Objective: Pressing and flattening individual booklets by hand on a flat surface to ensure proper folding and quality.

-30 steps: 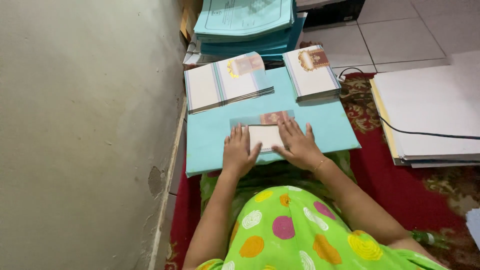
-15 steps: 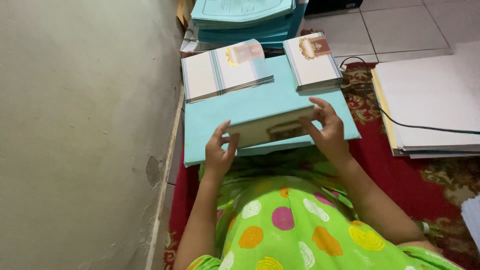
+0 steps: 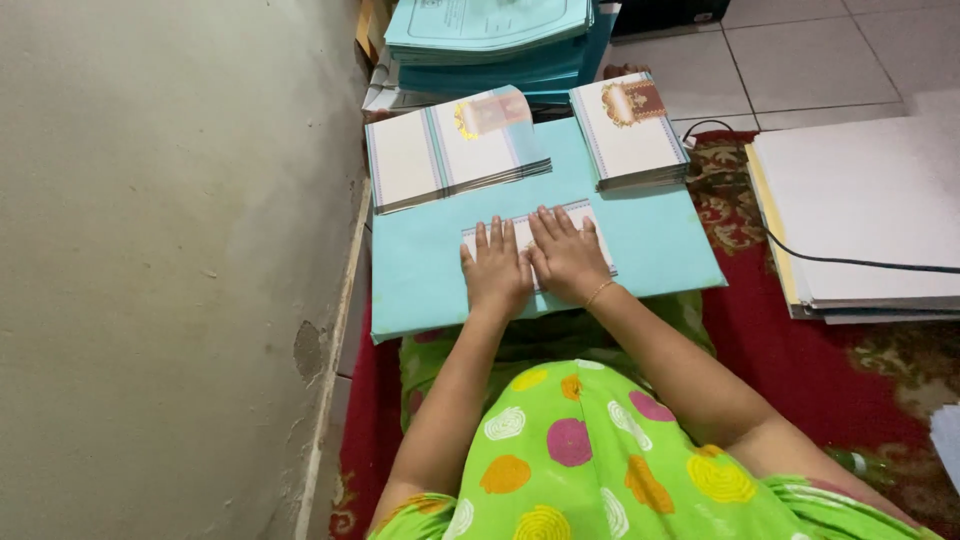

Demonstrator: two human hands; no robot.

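Card (image 3: 540,232) now flat again, under both palms' grip.

Both hands (image 3: 530,265) lie on a folded sheet (image 3: 585,215) atop a board (image 3: 420,270), stacks (image 3: 455,145) behind.

A plain, pale greenish-grey wall (image 3: 170,250) fills the left side, its plaster scuffed and chipped near the bottom, where a dark patch (image 3: 308,352) shows. A narrow light skirting strip (image 3: 340,350) runs along its foot. The floor (image 3: 800,60) at the upper right is laid with large pale grey tiles with thin dark joints. Nearer, a red carpet (image 3: 800,360) with a gold and green ornamental pattern covers the floor. The light is soft and even, with no hard shadows.
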